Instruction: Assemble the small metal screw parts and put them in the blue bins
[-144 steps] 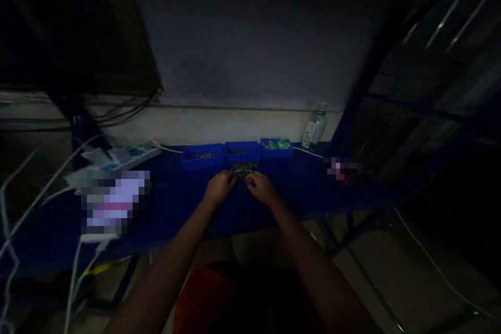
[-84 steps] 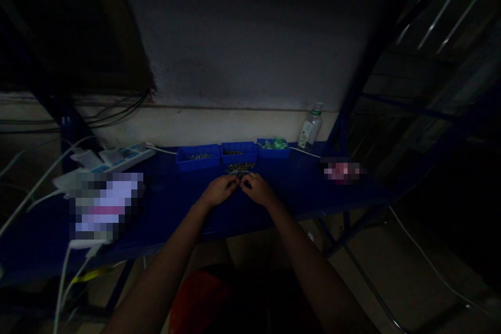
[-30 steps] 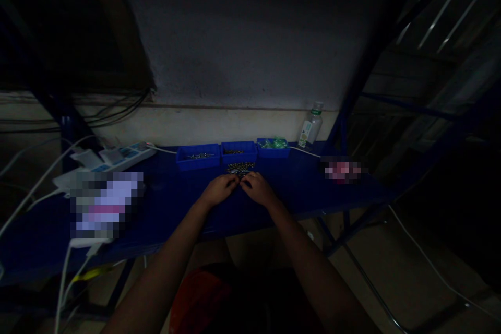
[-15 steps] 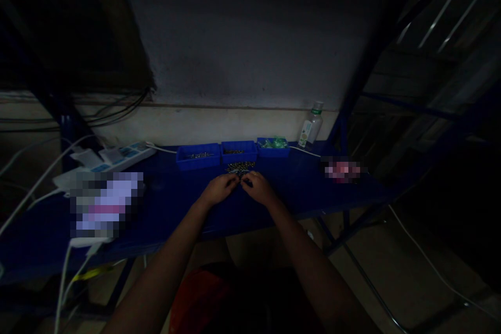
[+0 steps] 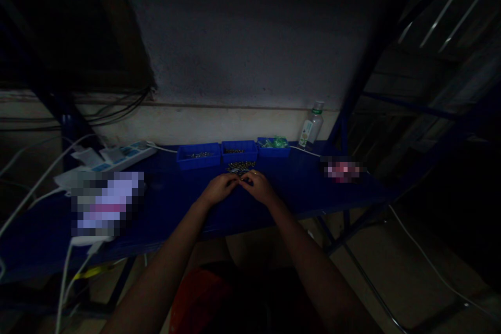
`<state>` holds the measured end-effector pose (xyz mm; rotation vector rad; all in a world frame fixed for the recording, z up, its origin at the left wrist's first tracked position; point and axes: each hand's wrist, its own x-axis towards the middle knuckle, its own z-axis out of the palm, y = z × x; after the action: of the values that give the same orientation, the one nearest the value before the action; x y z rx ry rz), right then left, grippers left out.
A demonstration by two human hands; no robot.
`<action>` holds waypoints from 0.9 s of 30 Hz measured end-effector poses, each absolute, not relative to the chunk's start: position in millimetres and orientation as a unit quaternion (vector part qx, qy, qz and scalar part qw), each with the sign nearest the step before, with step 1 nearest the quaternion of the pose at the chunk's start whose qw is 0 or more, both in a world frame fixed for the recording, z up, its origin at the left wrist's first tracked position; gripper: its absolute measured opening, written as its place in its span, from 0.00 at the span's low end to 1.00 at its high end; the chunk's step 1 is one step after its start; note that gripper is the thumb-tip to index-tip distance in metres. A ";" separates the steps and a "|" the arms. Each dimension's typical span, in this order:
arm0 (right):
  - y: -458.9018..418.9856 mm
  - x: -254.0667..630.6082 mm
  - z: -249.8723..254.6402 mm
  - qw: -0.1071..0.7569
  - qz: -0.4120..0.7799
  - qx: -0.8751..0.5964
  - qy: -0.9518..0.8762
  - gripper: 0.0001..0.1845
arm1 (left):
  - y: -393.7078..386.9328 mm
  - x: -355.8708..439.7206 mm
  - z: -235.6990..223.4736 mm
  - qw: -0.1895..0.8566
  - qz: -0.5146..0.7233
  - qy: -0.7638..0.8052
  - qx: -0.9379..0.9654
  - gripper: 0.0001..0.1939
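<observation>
My left hand (image 5: 220,188) and my right hand (image 5: 258,186) meet over the blue table (image 5: 172,209), fingertips pinched together and almost touching. Whatever sits between the fingers is too small and dark to name. Just beyond them lies a loose pile of small metal parts (image 5: 241,166), brass-coloured at the back and silvery toward the hands. Behind the pile stand three blue bins in a row. The left bin (image 5: 198,162) holds silvery pieces, and the middle bin (image 5: 239,157) holds small brownish metal pieces. Crumpled green plastic shows in the right bin (image 5: 273,153).
A clear bottle (image 5: 311,128) with a green-banded neck stands by the wall. At the left are a white power strip (image 5: 131,155) with plugs and cables, and a blurred-out object (image 5: 109,203). Another blurred pinkish object (image 5: 344,170) lies at the right.
The fingertips have drawn slightly closer together over the same spot. Otherwise the hands, pile and bins hold their places; the view has shifted very slightly.
</observation>
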<state>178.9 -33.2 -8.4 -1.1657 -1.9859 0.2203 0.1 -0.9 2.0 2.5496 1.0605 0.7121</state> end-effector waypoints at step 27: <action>-31.0 178.6 -10.3 0.393 0.105 -0.483 -0.775 0.08 | -2.5 0.0 4.9 0.140 0.252 0.377 0.880 0.10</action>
<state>178.6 -31.0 -10.3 -1.2259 -1.9666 0.2674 0.0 -2.5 4.9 2.5427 1.0905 0.7291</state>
